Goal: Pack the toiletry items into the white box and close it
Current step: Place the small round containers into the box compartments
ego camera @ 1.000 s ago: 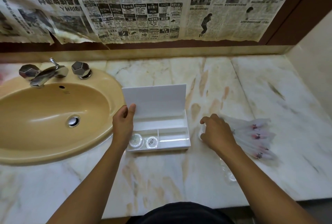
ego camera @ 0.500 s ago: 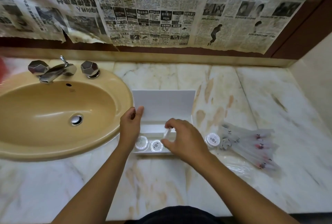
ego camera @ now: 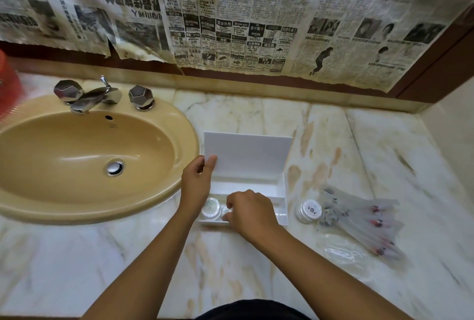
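At the far left, a tan sink point(ego camera: 84, 155) is sitting in the marble counter point(ego camera: 384, 153), with chrome taps point(ego camera: 102, 95) at its far rim. Just right of the sink, the left hand point(ego camera: 196, 183) is pinching the left edge of the lid point(ego camera: 247, 156), thumb on its inner face, apparently propping it upright so the white box point(ego camera: 280, 191) is staying open for loading. The box is lying on the counter between the sink and the loose items, its interior split into compartments. 1 round white jar point(ego camera: 210, 208) is resting in the near-left compartment. The right hand point(ego camera: 247, 210) is hovering low over the near compartments with fingers curled down, seemingly seating a small item beside that jar; what it is holding is hidden, so I cannot tell its grip. Right of the box, 1 more round jar point(ego camera: 309, 210) is waiting on the counter, touching a heap of clear sachets point(ego camera: 364, 219) with red marks, still unpacked.
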A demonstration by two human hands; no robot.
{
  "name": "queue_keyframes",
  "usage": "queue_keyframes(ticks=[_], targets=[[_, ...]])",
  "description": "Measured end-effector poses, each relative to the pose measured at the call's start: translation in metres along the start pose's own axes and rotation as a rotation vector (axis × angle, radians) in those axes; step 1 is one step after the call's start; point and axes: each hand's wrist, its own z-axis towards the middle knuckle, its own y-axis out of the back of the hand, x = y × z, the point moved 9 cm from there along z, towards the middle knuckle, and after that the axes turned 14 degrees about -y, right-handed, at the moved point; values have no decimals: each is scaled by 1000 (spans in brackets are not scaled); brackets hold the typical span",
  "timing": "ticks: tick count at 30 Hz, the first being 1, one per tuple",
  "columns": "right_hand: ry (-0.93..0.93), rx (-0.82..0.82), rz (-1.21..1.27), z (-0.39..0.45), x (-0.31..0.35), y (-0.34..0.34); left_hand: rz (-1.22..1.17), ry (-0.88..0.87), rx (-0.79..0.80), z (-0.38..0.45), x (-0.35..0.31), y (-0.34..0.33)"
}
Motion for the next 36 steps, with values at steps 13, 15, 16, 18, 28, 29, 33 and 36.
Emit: queue_keyframes(ticks=[13,15,16,18,28,29,33,36], targets=[[78,122,-208,1,2,-8,8,1,3,0,1,0],[84,68,-201,1,4,-4,14,1,0,0,0,0],[85,41,-197,0,6,-3,16,2,1,0,0,-1],[80,24,-188,-1,7,-3,17,1,1,0,0,0],[33,-71,42,-1,-11,13,16,0,-3,0,-1,0],[24,-103,86,-2,-16,20,19,-5,-2,0,-2,0],[-30,-233,184,-7,-40,52,19,-4,4,0,0,0],[-107,-275,209,-7,-67,64,20,-3,5,0,0,0]])
